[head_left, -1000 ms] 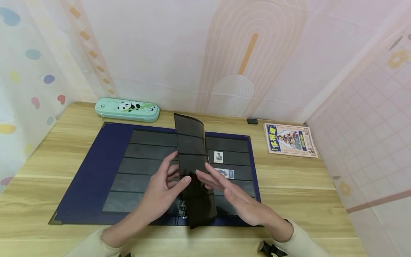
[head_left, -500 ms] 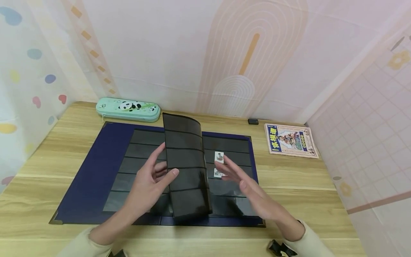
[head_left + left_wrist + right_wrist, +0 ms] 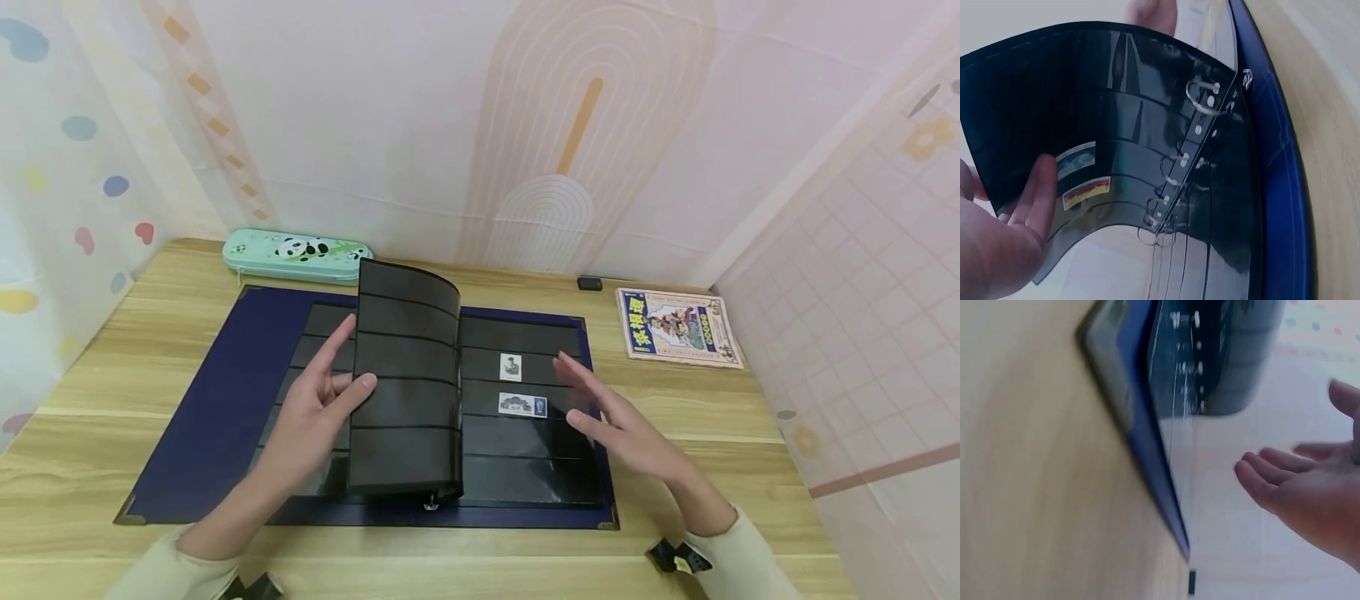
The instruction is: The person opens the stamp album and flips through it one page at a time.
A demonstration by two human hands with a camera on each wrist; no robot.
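over the left half of the album [image 3: 202, 400], a page [image 3: 408, 358] is pinched by fingers of the left hand [image 3: 303, 421]; apparently half-turned, not yet laid flat. on the album's right half, two stamps [image 3: 522, 405] are shown; near its right edge the right hand [image 3: 630, 429] is held empty, fingers loosely straight.

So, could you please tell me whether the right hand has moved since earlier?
Yes, in the head view the right hand has moved rightward, away from the upper stamp.

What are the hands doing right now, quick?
Left hand: holding a raised black album page between thumb and fingers.
Right hand: open, holding nothing.
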